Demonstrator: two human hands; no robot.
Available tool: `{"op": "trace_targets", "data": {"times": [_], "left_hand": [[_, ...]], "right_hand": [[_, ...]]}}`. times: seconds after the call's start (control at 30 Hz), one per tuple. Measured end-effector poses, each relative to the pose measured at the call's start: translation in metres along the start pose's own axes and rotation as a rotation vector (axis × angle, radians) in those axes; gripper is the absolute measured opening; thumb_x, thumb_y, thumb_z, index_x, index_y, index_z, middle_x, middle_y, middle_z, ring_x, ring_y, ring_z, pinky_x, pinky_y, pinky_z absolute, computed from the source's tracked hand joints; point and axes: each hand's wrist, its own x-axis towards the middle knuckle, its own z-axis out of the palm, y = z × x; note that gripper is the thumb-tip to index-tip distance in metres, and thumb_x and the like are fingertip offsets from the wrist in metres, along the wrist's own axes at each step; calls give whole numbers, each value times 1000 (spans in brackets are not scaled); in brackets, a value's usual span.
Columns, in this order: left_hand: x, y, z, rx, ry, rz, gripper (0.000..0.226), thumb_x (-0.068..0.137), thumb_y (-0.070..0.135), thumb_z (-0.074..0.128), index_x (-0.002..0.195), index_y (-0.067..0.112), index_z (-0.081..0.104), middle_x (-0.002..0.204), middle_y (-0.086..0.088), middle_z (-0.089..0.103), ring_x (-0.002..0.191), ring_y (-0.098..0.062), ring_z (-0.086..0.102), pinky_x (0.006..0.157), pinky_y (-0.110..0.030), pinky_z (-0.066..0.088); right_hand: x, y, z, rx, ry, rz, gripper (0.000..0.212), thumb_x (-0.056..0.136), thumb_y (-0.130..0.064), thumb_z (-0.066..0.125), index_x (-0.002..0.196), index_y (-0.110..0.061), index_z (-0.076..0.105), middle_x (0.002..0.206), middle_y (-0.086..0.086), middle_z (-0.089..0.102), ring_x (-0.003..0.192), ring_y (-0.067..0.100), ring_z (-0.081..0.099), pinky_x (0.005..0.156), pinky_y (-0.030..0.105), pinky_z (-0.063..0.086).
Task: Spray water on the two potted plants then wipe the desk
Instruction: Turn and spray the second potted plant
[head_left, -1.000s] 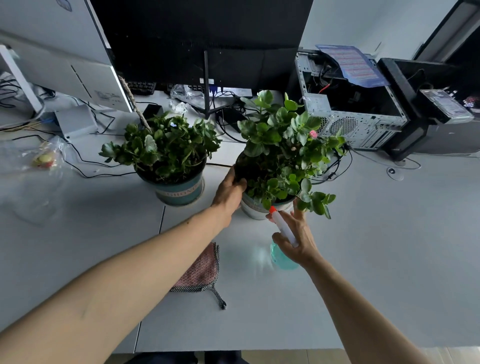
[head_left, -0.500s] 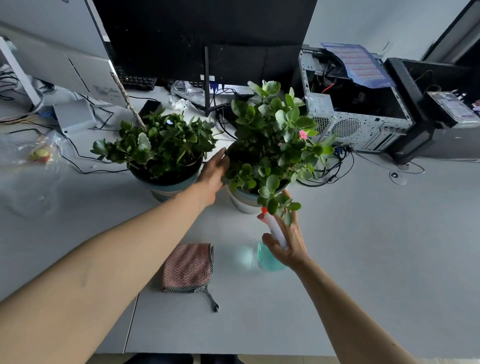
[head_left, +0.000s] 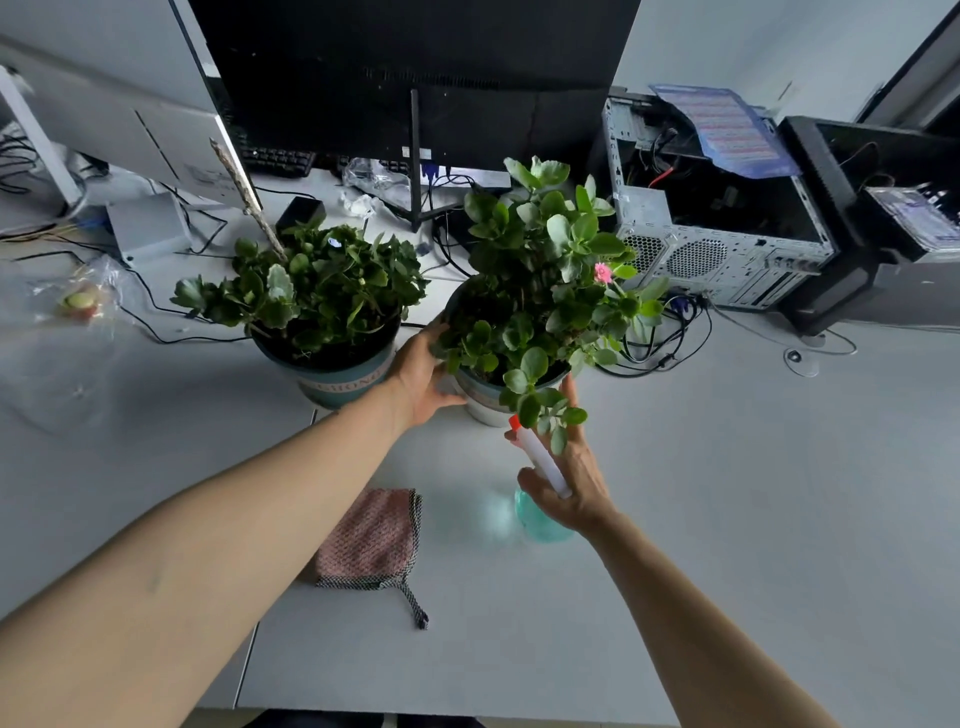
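Teal spray bottle (head_left: 540, 512) is gripped in right hand (head_left: 569, 480), nozzle aimed at flowering plant (head_left: 540, 291) just beyond the fingertips; its pot is steadied by left hand (head_left: 421, 371), fingers curled round it. Cloth (head_left: 371, 540) is left nearby, presumably for wiping.

The left plant pot (head_left: 343, 382), just left of the left hand (head_left: 423, 376) that grips the neighbouring pot, carries a pale band with capital letters, partly readable as "BRONG". The blue printed sheet (head_left: 724, 130) on the computer case is too blurred to read.
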Motion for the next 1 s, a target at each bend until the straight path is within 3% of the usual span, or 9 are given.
{"op": "trace_targets", "data": {"times": [0.1,0.27,0.4,0.43,0.57,0.7,0.8,0.93,1.0], "left_hand": [[5,4,-2,22,0,-19,45,93,45,39,134,30,52,147,1,47,136,-22,39,105,-67,33],[6,4,-4,28,-4,-17,45,93,46,40,133,30,53,146,0,48,135,-23,40,102,-67,35],[4,4,-2,25,6,-4,44,94,44,39,133,30,53,144,0,49,134,-22,41,102,-67,35],[3,4,-2,23,5,-1,43,94,44,39,133,30,52,145,0,49,135,-22,40,103,-67,34],[-2,1,-1,-22,0,22,38,96,44,37,130,35,51,150,3,43,139,-21,36,105,-65,32],[-12,-2,2,-110,21,59,22,97,44,35,112,43,52,152,2,40,142,-22,32,107,-69,27],[-17,-8,2,-134,66,77,36,97,48,34,130,38,47,156,3,34,146,-21,25,110,-66,22],[-25,-22,-6,-135,144,94,55,96,50,39,147,32,31,158,6,30,147,-18,24,113,-58,22],[-31,-31,-12,-84,188,121,57,95,49,43,147,30,31,158,7,30,145,-16,27,113,-54,25]], "right_hand": [[2,-1,3,2,54,-6,53,71,-9,59,124,-15,59,158,33,1,127,48,52,96,56,50],[2,2,8,37,68,65,49,71,-11,57,119,-3,64,158,30,-1,133,50,44,98,49,51],[4,-5,3,44,92,17,79,73,-12,56,136,-56,37,156,35,11,133,53,41,100,54,49],[4,-4,2,49,95,16,78,75,-15,55,138,-55,34,156,36,12,133,55,40,100,55,48],[-1,7,4,20,98,45,53,84,-30,51,125,3,60,158,34,2,145,47,22,110,28,36],[-7,8,4,0,236,42,54,87,-42,51,118,1,62,159,31,7,147,-5,11,94,17,39],[-16,10,6,-23,307,119,44,86,-36,56,121,-10,61,163,20,12,133,-22,23,80,25,42],[-25,0,14,27,382,206,46,82,-23,66,127,-22,54,159,12,30,127,2,45,86,18,46],[-28,-5,21,79,412,312,57,82,-25,65,135,-19,47,144,17,50,126,23,53,98,33,50]]}}
